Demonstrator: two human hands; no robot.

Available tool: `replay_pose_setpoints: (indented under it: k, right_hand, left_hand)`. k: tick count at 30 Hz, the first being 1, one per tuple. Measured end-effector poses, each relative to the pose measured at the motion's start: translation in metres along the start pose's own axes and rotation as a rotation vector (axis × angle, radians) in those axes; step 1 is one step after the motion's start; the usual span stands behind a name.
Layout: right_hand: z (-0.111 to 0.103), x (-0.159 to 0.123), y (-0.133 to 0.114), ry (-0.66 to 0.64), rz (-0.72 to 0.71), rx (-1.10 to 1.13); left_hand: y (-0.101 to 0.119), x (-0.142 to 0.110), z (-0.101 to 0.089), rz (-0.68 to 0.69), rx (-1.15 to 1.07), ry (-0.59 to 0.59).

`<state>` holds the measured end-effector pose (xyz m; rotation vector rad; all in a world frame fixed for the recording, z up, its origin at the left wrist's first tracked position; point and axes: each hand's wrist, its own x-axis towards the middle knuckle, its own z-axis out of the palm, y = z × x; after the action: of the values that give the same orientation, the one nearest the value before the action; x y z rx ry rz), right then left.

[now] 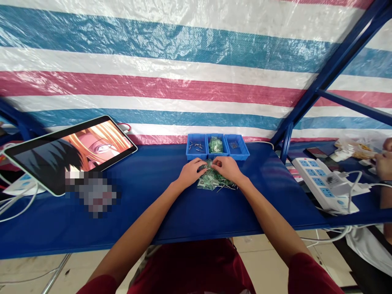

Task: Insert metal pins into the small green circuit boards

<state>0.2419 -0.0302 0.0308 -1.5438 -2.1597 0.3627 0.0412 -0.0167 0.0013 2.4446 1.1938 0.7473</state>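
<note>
A heap of small green-tinted plastic bags (210,181) lies on the blue table, with thin metal pins or screws (227,186) among and beside them. My left hand (190,173) reaches the heap from the left, its thumb and fingertips bent together on a small plastic bag. From the right, my right hand (227,168) pinches at the same spot with curled fingers. The fingertips of both hands nearly meet over the heap, and they partly hide what they hold. Just behind stand three blue bins: the left bin (188,152) has loose metal pins, the middle bin (208,153) green bags, the right bin (244,152) a few small pieces.
A tablet (92,143) playing a cartoon leans at the left of the blue table (147,196). White power strips (321,183) with cables stand at the right. Blue frame bars (324,77) and a striped tarp (183,90) close the back. Another person's hand (384,163) is at far right.
</note>
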Motion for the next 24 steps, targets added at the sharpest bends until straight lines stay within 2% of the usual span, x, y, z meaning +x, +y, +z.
replay_pose_setpoints:
  k: [5, 9, 13, 24]
  right_hand:
    - [-0.013, -0.001, 0.002, 0.034, 0.108, -0.07]
    - [-0.021, -0.002, 0.005, -0.029, 0.187, -0.141]
    - [-0.019, -0.002, 0.007, -0.097, 0.186, -0.167]
    - [-0.013, 0.0, 0.006, -0.13, 0.154, -0.206]
  left_hand:
    - [0.0, 0.0, 0.001, 0.006, -0.002, 0.003]
    - [0.001, 0.0, 0.0, 0.004, -0.022, -0.008]
    - [0.001, -0.001, 0.0, 0.006, -0.021, -0.008]
    - [0.0, -0.001, 0.001, 0.004, -0.024, -0.005]
